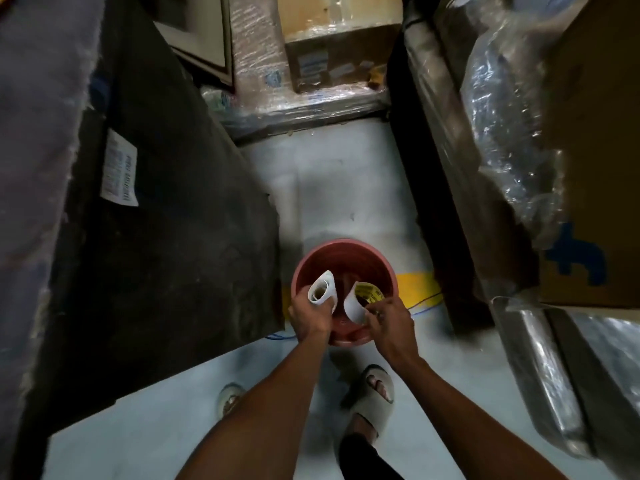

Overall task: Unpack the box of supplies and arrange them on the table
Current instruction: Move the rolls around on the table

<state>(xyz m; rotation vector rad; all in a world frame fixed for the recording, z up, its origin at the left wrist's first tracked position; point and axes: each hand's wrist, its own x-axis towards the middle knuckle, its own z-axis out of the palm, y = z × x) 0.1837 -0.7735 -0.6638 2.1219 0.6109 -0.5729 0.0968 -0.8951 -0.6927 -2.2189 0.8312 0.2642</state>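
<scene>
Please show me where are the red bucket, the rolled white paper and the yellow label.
red bucket (377,252): head view, on its far rim.
rolled white paper (322,287): head view, on the roll's open end, held by the left hand.
yellow label (370,292): head view, on its printed yellow face, held by the right hand.

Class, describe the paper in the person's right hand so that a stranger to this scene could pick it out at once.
Start at the pink bucket on the pale floor between the stacked goods. Two hands hold papers above it; the right hand pinches the curled sheet. Unlike the plain white roll in the left hand, it is only loosely curled and shows a yellow printed face.
</scene>
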